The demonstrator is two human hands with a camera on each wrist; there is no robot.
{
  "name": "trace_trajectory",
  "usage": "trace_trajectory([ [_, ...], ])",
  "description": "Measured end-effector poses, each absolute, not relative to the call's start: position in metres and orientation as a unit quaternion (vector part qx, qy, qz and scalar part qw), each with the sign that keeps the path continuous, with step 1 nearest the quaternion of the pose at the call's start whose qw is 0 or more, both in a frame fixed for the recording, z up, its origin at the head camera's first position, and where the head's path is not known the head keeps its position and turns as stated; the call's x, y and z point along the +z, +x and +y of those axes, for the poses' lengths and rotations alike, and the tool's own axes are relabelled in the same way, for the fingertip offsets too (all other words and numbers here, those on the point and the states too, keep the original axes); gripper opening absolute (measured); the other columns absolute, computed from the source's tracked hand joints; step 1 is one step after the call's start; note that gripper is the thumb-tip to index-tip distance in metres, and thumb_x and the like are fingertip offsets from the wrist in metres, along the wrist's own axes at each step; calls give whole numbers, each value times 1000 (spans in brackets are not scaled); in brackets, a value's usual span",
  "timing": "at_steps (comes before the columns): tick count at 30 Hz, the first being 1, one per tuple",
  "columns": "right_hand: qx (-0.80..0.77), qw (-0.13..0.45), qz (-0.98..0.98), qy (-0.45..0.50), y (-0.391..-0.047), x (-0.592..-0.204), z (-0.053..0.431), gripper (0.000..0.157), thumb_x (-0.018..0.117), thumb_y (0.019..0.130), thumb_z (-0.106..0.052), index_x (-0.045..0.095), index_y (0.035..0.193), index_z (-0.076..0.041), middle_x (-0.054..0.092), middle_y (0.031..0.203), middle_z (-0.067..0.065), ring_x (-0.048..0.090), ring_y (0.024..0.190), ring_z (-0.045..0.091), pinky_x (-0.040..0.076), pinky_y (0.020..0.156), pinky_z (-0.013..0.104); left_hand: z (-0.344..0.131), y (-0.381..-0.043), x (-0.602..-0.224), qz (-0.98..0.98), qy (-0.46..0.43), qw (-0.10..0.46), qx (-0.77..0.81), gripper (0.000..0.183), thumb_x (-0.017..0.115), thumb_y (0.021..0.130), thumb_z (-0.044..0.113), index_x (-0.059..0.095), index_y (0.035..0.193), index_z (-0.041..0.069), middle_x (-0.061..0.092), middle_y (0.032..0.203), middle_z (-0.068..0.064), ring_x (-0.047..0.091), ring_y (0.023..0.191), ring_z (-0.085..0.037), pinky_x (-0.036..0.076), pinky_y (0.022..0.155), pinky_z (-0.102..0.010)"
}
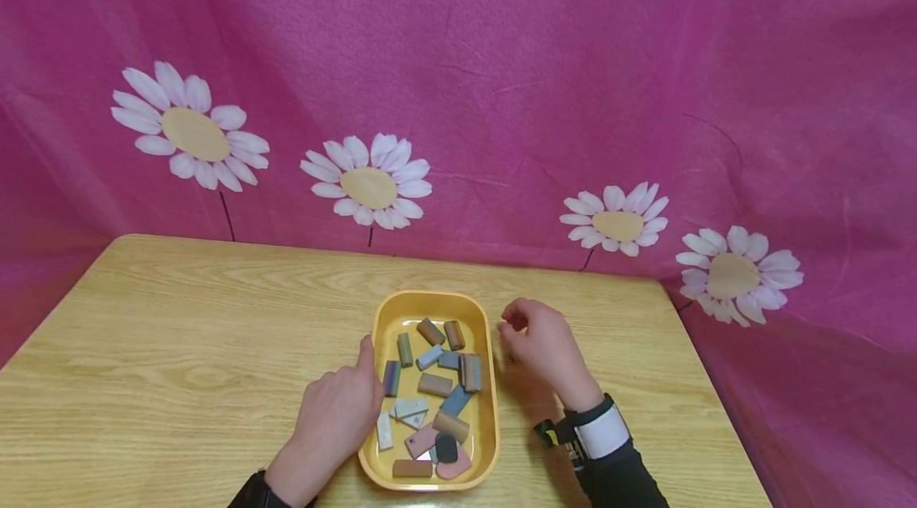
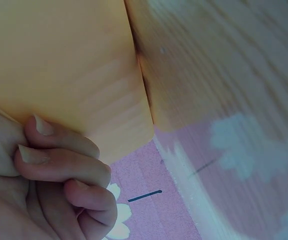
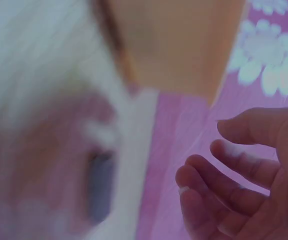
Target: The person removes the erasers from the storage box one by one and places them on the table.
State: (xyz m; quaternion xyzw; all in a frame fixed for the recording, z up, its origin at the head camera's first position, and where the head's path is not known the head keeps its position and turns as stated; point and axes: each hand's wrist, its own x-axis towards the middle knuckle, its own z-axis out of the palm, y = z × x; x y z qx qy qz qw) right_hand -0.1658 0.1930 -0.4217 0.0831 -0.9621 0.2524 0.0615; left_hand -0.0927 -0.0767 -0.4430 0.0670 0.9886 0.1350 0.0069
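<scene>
A yellow tray (image 1: 494,412) with rounded corners lies on the table, holding several small blocks in muted colours, among them a brown block (image 1: 412,468), a blue-grey block (image 1: 455,401) and a dark rounded piece (image 1: 446,448). What they are made of I cannot tell. At the tray's left rim my left hand (image 1: 337,412) holds on, one finger along the edge; its other fingers (image 2: 69,165) curl against the outer wall in the left wrist view. My right hand (image 1: 548,345) hovers just beyond the right rim, apart from it, fingers (image 3: 229,187) loosely bent around nothing.
The wooden table (image 1: 179,357) extends left and right of the tray. Behind it hangs a pink cloth (image 1: 487,94) printed with several white daisies. A black band with a small device (image 1: 573,444) circles the right wrist. A dark blurred patch (image 3: 99,187) shows on the tabletop.
</scene>
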Motion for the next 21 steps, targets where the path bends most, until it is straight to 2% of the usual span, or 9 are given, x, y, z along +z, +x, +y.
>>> trace_trajectory([
  [5,239,59,-956,160,-169,-397,168,13,64,80,-27,63,89,-17,58,82,-5,53,77,13,44,67,28,-77,-93,-443,988,70,1,137,59,44,88,24,33,138,-7,39,50,2,38,41,-14,30,38,-31],
  [8,242,34,-947,209,-169,-386,151,17,64,79,-25,63,94,-16,60,87,-2,55,81,14,44,71,29,-77,-92,-443,988,70,2,139,60,45,88,24,33,138,-7,39,49,2,38,40,-13,30,38,-30],
  [15,204,-76,-933,286,-165,-378,108,25,65,78,-24,63,101,-17,58,89,-3,51,80,11,42,70,26,-77,-92,-443,988,71,9,136,60,45,88,24,33,138,-7,39,49,2,37,40,-13,29,38,-30],
  [21,120,-152,-933,304,-162,-387,76,40,71,72,-26,63,110,-20,53,103,-1,46,89,13,39,72,26,-76,-93,-443,988,72,12,134,59,45,90,25,34,137,-7,39,49,2,37,40,-14,29,38,-30],
])
